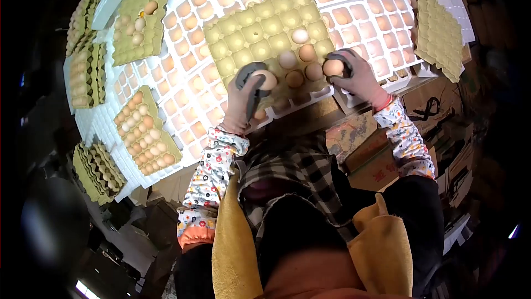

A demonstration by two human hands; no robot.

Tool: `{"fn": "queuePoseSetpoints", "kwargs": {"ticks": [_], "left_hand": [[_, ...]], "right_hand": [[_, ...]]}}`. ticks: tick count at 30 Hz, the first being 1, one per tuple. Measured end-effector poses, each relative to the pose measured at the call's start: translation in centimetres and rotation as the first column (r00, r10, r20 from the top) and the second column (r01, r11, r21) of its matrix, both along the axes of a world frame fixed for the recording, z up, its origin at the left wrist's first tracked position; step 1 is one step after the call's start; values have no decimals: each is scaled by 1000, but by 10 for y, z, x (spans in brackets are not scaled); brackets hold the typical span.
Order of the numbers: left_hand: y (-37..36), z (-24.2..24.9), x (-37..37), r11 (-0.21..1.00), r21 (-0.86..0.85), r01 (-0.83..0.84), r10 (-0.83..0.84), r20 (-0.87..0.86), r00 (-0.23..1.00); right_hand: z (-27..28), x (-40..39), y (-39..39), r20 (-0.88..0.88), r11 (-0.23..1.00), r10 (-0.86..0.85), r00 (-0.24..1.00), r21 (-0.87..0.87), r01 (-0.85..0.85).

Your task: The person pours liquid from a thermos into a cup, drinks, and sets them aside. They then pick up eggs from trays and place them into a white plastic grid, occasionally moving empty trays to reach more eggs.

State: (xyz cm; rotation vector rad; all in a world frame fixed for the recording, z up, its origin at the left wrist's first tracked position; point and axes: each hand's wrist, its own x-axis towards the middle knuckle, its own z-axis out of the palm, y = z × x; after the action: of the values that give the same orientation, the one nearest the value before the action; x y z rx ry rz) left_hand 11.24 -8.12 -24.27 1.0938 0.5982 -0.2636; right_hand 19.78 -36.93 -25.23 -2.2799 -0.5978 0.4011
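Note:
Both of my hands wear gloves with dark fingers. My left hand (246, 92) is closed round a light brown egg (266, 80) at the lower left of a yellow-green egg tray (238, 31). At that tray's lower right, my right hand (357, 75) grips another brown egg (333, 67). Between the hands, several eggs sit in the tray's cups, among them a white egg (300, 36) and a brown egg (307, 52). The cups in the upper part of this tray hold nothing.
White plastic trays full of eggs (191, 22) spread beneath and around. To the left are a filled carton tray (145, 133), a tray with several eggs (149, 36) and stacked trays (88, 75). An egg tray (438, 33) leans at the right, above cardboard boxes (376, 172).

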Motion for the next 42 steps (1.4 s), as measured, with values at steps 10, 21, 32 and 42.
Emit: {"fn": "queuePoseSetpoints", "kwargs": {"ticks": [10, 21, 32, 42], "left_hand": [[-60, -6, 19, 214, 922, 324, -593, -141, 793], [-93, -27, 102, -481, 877, -5, -651, -353, 672], [-6, 13, 12, 973, -182, 140, -132, 53, 990], [94, 3, -76, 987, -124, 105, -38, 452, 891]], "right_hand": [[-32, -11, 39, 196, 972, 225, 954, -117, -205], [19, 14, -24, -807, 534, 182, 561, 561, 633], [1, 79, 89, 287, 795, 380, 880, -588, -151], [12, 27, 134, 268, 951, 95, 959, 259, -167]]}}
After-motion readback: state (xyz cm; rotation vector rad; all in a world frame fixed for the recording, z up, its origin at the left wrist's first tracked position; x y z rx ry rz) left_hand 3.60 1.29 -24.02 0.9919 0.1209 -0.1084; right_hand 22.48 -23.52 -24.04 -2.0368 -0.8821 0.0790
